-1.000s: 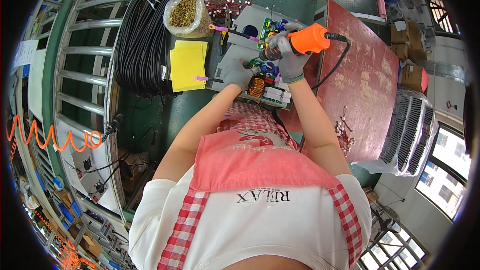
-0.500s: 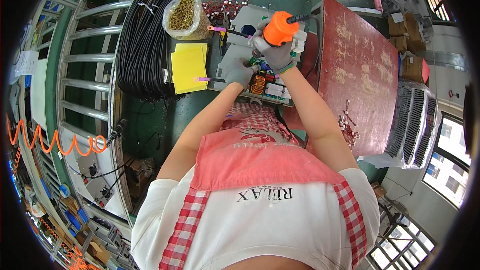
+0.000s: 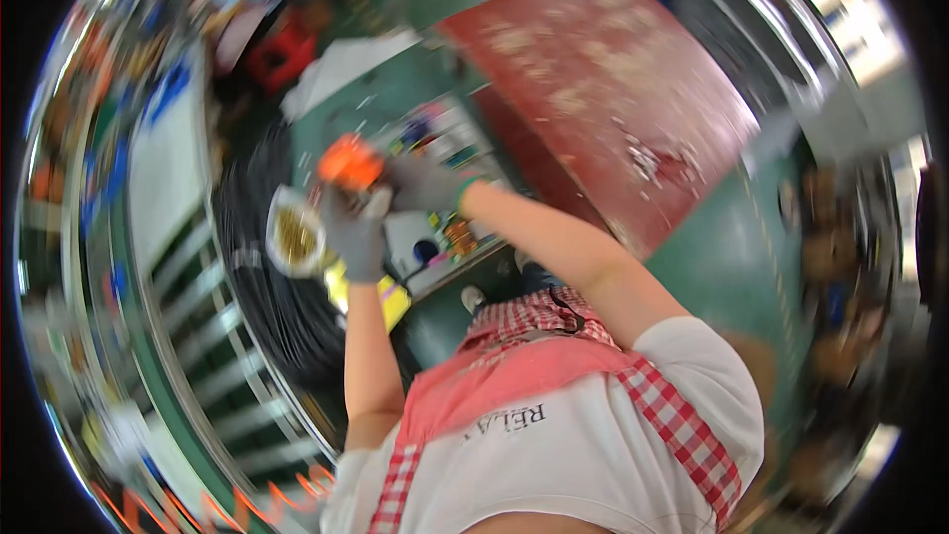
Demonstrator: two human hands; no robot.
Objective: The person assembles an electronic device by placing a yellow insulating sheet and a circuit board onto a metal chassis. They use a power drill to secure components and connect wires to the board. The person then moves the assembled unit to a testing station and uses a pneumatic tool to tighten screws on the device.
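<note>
The picture is smeared by motion. My gloved right hand (image 3: 423, 184) is closed on an orange corded power tool (image 3: 351, 163), which looks like an electric screwdriver. My gloved left hand (image 3: 354, 242) is raised just below the tool, close to my right hand; its fingers are too blurred to tell whether they touch it. Under and beside my hands lies an opened grey housing (image 3: 405, 237) with a circuit board and a copper-coloured coil (image 3: 459, 236). A clear bag of small brass-coloured parts (image 3: 295, 233) stands left of my left hand.
Yellow sheets (image 3: 393, 307) lie near the bench's front edge. A thick bundle of black cable (image 3: 287, 326) lies on the left, beside a metal roller rack (image 3: 222, 321). To the right is a worn red board (image 3: 603, 69) with loose wire pieces (image 3: 657, 160).
My view has swung, so the bench appears turned. The orange tool has moved off the circuit board toward the bag, and my left hand has left the board and come up below it.
</note>
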